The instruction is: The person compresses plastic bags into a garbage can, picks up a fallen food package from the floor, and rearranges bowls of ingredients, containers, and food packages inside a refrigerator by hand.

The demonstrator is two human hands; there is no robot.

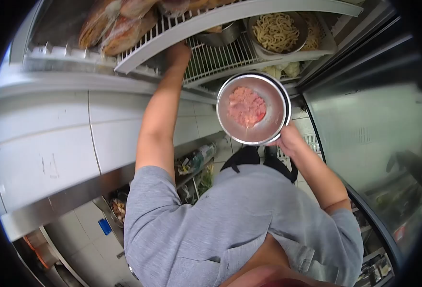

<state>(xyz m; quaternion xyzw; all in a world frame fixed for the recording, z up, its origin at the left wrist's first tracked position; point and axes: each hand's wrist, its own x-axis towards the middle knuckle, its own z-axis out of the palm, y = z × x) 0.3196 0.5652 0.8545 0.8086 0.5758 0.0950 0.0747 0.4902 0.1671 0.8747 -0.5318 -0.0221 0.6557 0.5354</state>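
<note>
In the head view, my right hand (290, 139) grips the rim of a steel bowl (277, 95), its fingers partly hidden by the bowl. Raw minced meat (246, 106) lies inside. My left hand (178, 53) reaches between the refrigerator shelves, under the curved white edge of the upper one. Its fingers are hidden, so I cannot see whether they hold anything. Close to it on the lower wire shelf (211, 61) stands a metal bowl (224, 36). Farther right, another bowl (294, 47) holds thick pale noodles (276, 32).
Plastic-wrapped meat pieces (129, 28) sit on the upper shelf. The glass refrigerator door (378, 129) stands open on my right. A white tiled wall (43, 138) and a metal ledge (67, 201) are on the left. A blue object (105, 226) lies lower left.
</note>
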